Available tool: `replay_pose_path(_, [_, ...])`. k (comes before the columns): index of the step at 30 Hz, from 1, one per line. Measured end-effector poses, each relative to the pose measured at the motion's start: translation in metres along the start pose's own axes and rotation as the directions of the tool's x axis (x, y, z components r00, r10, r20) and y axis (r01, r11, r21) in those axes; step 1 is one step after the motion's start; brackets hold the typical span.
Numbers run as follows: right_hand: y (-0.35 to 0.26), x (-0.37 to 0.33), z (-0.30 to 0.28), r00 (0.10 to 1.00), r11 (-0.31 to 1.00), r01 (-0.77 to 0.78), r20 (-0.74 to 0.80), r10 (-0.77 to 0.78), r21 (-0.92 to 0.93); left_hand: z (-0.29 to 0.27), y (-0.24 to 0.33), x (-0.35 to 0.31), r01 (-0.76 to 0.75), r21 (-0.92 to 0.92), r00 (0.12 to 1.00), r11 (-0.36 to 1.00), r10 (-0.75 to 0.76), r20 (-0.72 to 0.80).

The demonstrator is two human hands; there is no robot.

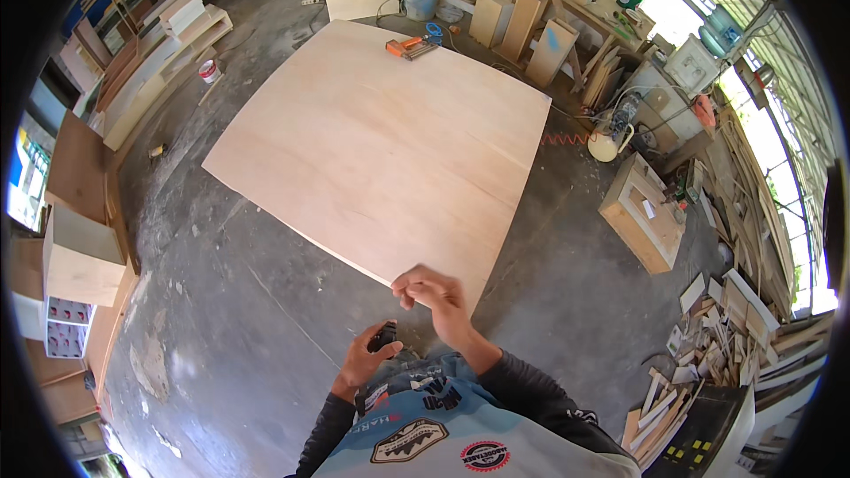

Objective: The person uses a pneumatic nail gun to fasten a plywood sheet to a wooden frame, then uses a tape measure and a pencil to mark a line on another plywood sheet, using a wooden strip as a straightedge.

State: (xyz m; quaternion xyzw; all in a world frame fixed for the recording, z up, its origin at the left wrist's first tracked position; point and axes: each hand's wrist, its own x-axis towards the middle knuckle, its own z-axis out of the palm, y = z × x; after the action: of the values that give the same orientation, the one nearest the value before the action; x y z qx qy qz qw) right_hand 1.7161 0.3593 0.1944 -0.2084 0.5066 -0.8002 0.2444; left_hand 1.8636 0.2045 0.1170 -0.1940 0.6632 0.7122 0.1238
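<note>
Left grip point(361, 359) is clutching a small black object point(383, 336), probably keeping it handy. Right grip point(438, 296) is hovering half-curled by the plywood sheet point(381, 150)'s near corner; can't tell if it's pinching anything. Sheet's lying flat, presumably for stability.

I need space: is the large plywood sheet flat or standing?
Flat: the large plywood sheet faces upward, an orange tool resting on it.
</note>
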Motion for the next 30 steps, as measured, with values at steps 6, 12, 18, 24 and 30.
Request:
replay_pose_path(6, [0.111, -0.028, 0.038, 0.932, 0.857, -0.350, -0.228, 0.280, -0.379, -0.069, 0.014, 0.024, -0.157, 0.303, 0.987, 0.940, 0.142, 0.070])
replay_pose_path(12, [0.123, 0.026, 0.037, 0.933, 0.719, -0.343, -0.130, 0.335, -0.605, -0.105, 0.020, 0.068, -0.150, 0.234, 0.981, 0.961, 0.115, 0.155])
replay_pose_path(18, [0.186, 0.089, 0.030, 0.853, 0.767, -0.521, -0.213, 0.476, -0.375, -0.167, 0.036, 0.123, -0.108, 0.508, 0.982, 0.855, 0.013, 0.187])
replay_pose_path(24, [0.227, 0.146, 0.045, 0.822, 0.799, -0.569, -0.133, 0.554, -0.195, -0.235, 0.029, 0.153, -0.071, 0.603, 0.987, 0.794, -0.030, 0.156])
replay_pose_path(30, [0.260, 0.156, 0.057, 0.761, 0.744, -0.641, -0.287, 0.582, -0.189, -0.316, -0.026, 0.183, -0.218, 0.754, 0.967, 0.620, 0.033, 0.253])
